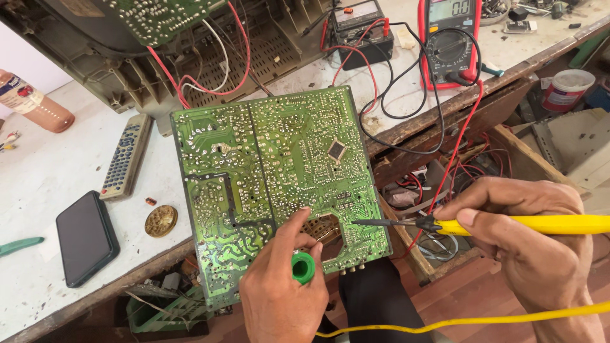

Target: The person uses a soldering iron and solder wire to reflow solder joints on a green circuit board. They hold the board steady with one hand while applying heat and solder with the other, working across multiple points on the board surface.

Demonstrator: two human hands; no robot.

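Left hand (283, 295) low centre, fingers closed round green solder spool (303, 267); right hand (527, 238) lower right, clamped on yellow soldering iron (508, 224), tip touching green circuit board (273, 184) mid-frame; phone (86, 238), remote (126, 156) left; red multimeter (448, 39) top right

The yellow soldering iron (540, 224) was cut off by the right edge, its handle partly covered by the right hand (527, 235). The green solder spool (303, 267) was largely hidden inside the left hand (283, 292). The circuit board's (273, 171) tiny joints could not be told apart. The red multimeter (448, 38) was cropped at the top.
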